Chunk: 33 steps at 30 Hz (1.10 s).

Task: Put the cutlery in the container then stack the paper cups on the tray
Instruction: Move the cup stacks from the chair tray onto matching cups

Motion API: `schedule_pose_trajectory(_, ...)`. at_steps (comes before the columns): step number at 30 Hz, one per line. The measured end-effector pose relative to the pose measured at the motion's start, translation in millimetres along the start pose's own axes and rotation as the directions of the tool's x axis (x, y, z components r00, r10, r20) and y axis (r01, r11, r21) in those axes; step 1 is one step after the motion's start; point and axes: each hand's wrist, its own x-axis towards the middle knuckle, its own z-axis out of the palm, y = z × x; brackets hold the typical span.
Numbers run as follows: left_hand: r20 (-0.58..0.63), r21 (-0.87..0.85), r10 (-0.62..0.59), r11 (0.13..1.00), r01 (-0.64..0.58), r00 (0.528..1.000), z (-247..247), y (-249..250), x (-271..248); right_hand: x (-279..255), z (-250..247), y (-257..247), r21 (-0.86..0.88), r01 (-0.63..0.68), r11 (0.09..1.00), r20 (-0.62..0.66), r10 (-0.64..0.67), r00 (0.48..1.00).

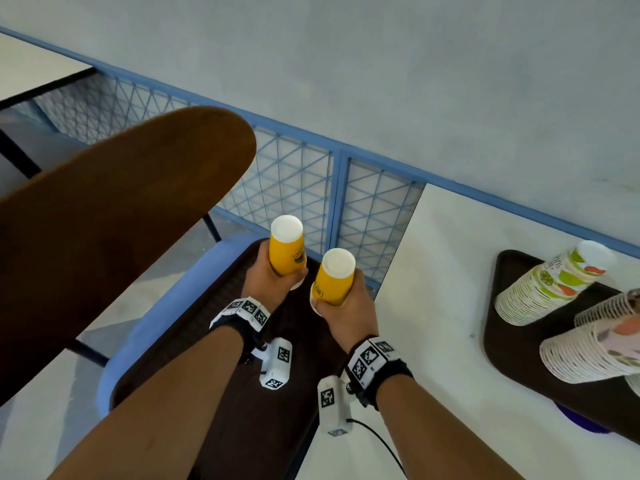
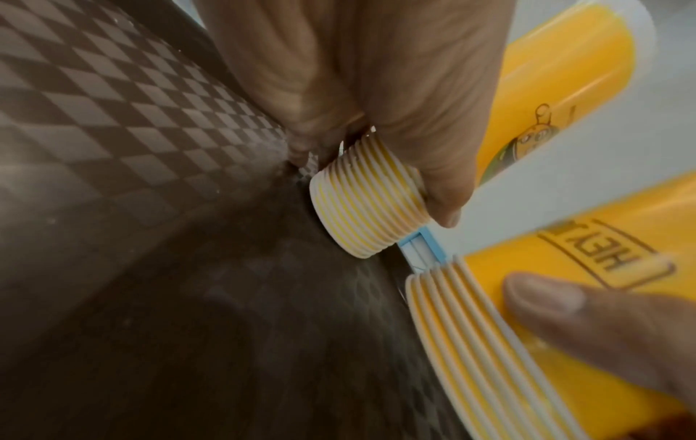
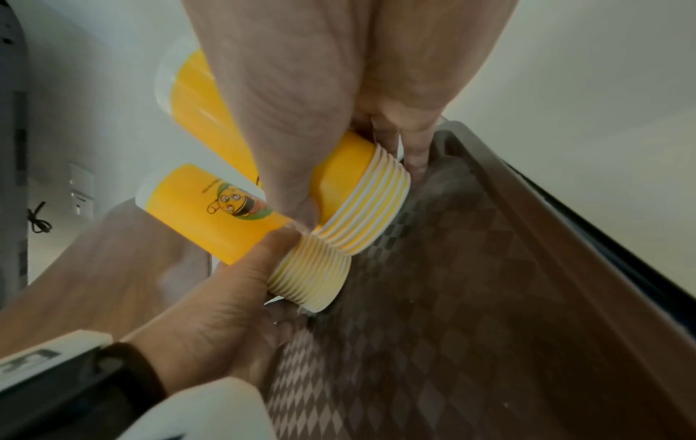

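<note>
My left hand [image 1: 273,278] grips a stack of yellow paper cups [image 1: 286,247], held upside down with its white base on top. My right hand [image 1: 346,306] grips a second yellow stack [image 1: 334,277] the same way, just to the right. Both stacks hang over the far end of a dark brown tray [image 1: 263,427]. In the left wrist view the ribbed rims of the left stack [image 2: 369,202] sit close above the checkered tray [image 2: 150,148]. The right stack [image 3: 361,190] almost touches the left one [image 3: 226,214] at the rims. No cutlery or container is in view.
A white table [image 1: 433,306] at the right carries another dark tray [image 1: 512,341] with leaning stacks of patterned cups [image 1: 547,282]. A brown rounded board [image 1: 121,220] juts in at the left. A blue mesh railing [image 1: 311,188] runs behind.
</note>
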Motion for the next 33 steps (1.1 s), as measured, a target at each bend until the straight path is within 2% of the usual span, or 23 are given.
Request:
schedule_pose_trajectory(6,0.020,0.025,0.013,1.000,-0.013,1.000,-4,19,-30,-15,-14,-15,0.001,-0.014,1.000,0.015,0.014,1.000)
schedule_pose_trajectory(10,0.045,0.055,0.013,0.998,-0.015,0.999,-4,49,-78,-48,-63,-27,0.035,-0.051,0.998,-0.020,0.052,0.998)
schedule_pose_trajectory(17,0.219,0.072,0.035,0.996,-0.051,0.975,37,107,-187,-130,-205,-6,0.105,-0.162,0.981,-0.111,0.173,0.979)
schedule_pose_trajectory(24,0.338,0.038,0.047,0.997,-0.063,0.940,137,153,-267,-200,-366,48,0.104,-0.297,0.949,-0.331,0.314,0.890)
schedule_pose_trajectory(29,0.407,0.056,0.046,0.996,-0.075,0.912,194,189,-311,-207,-474,76,0.055,-0.304,0.951,-0.520,0.287,0.804)
schedule_pose_trajectory(33,0.422,0.050,0.079,0.993,-0.111,0.903,228,215,-332,-187,-529,109,0.053,-0.328,0.943,-0.567,0.299,0.768)
